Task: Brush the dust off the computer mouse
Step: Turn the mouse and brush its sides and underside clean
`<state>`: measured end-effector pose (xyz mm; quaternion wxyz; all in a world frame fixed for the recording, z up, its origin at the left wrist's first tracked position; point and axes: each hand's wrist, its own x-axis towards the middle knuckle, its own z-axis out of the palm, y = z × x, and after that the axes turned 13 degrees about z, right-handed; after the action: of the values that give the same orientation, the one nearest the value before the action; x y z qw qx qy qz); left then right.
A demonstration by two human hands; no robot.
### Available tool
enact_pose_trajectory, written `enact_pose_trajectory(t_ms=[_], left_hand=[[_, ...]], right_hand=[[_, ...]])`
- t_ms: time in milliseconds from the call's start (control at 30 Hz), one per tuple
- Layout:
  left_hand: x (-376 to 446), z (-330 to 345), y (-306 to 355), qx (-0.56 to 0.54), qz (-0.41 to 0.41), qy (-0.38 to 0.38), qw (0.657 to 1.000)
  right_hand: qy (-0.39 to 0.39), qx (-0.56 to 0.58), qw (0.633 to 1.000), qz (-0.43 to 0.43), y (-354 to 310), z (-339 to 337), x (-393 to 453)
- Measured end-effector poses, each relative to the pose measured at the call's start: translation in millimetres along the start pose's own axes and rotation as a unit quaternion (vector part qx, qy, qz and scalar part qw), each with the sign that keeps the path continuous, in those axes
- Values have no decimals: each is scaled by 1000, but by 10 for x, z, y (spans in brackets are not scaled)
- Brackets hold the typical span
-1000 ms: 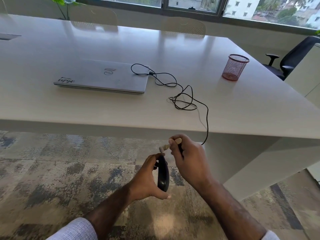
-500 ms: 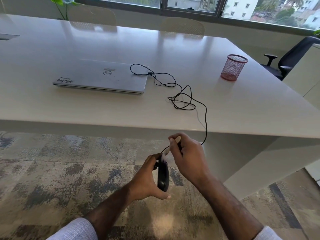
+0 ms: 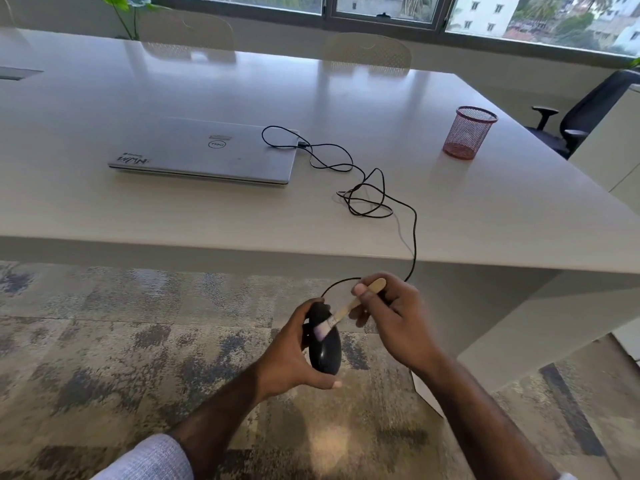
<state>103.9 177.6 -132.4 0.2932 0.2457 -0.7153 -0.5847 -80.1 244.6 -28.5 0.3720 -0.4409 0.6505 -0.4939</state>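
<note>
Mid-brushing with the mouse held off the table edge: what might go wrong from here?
1. The cable runs over the table edge to the closed laptop; pulling the mouse further away could tug the plug or drag the laptop.
2. The left hand holds the mouse over the carpet, apparently only at its ends; firm strokes from the brush in the right hand could make it slip.

laptop (image 3: 207,150) on table (image 3: 450,209), mesh cup (image 3: 469,132) well right
</note>
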Motion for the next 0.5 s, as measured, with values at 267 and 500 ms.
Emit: enact_pose_trajectory(t_ms=[267,500], left_hand=[[30,43,-12,-31,19,-3,999],[24,15,-29,-63,14,23,998]], right_hand=[[70,-17,997,-33,-30,-19,-29],[-95,-27,994,-50,26,-74,-136]])
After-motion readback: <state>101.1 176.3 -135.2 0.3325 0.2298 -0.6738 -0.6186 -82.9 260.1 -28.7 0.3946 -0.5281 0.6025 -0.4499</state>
